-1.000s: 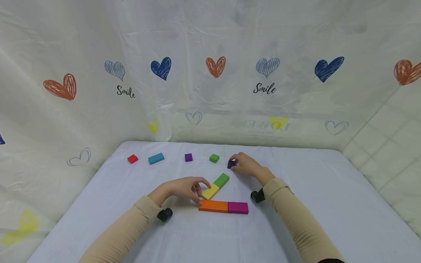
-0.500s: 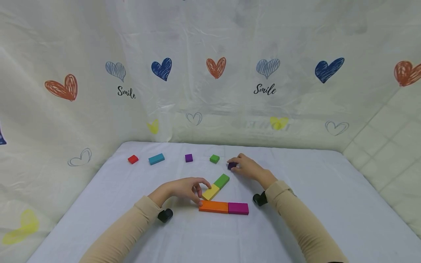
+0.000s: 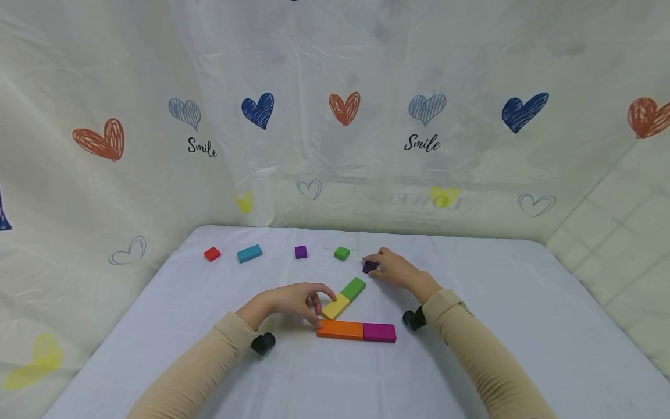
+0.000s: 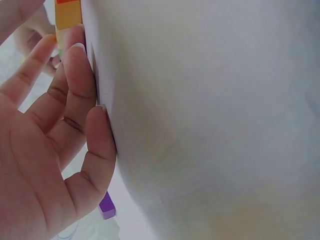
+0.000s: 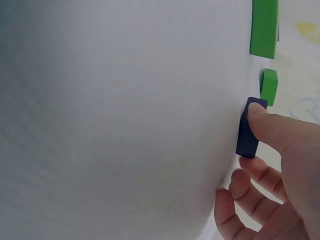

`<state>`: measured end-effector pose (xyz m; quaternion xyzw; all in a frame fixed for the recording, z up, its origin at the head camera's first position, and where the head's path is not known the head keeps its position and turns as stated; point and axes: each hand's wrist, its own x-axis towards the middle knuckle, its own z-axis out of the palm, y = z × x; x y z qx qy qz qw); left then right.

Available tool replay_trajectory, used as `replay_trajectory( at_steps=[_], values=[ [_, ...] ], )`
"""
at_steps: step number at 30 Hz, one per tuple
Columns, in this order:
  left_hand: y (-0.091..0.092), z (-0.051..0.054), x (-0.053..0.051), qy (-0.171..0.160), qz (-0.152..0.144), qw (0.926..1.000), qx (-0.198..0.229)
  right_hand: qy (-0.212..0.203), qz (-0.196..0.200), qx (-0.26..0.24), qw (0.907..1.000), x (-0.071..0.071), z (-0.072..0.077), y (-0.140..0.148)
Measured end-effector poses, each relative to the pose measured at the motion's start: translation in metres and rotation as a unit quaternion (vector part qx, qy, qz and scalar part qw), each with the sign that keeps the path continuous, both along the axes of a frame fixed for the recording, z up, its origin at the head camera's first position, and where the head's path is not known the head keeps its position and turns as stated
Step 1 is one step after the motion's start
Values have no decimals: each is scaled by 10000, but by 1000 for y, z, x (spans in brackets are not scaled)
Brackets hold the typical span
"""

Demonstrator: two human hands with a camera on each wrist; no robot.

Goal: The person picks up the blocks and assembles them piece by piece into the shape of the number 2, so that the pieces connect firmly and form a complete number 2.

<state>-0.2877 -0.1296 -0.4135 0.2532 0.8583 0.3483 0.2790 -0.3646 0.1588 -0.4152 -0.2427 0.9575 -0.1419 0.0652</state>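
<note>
My left hand (image 3: 290,299) rests over the left end of a block layout. Its index fingertip touches the yellow block (image 3: 334,308), and the thumb lies at the left end of the orange block (image 3: 340,330). A green block (image 3: 353,288) continues the slanted yellow one; a magenta block (image 3: 379,332) meets the orange one end to end. Further back, my right hand (image 3: 399,271) pinches a small dark blue block (image 5: 247,134) between thumb and fingers, at or just above the cloth. In the right wrist view its thumb lies over one end of that block.
Along the back stand a red block (image 3: 211,254), a blue block (image 3: 249,253), a purple block (image 3: 300,252) and a small green block (image 3: 342,253). White cloth (image 3: 502,326) covers the table. A printed curtain (image 3: 377,52) hangs behind and beside it.
The right hand has shifted slightly toward the person and right, its fingers reaching further over the dark blue block, which turned a little. The left hand stays in place.
</note>
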Motion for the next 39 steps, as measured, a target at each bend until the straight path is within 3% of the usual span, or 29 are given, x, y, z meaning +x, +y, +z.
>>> replay_trajectory(
  at_steps=[8, 18, 39],
  values=[
    [0, -2, 0, 31, -11, 10000, -13, -60, -84, -119, 9999, 1, 0, -1],
    [-1, -2, 0, 55, -37, 10000, -9, 102, 112, -113, 9998, 5, 3, -3],
    [0, -1, 0, 34, -1, 10000, -23, 66, 211, 187, 9996, 13, 5, -14]
  ],
)
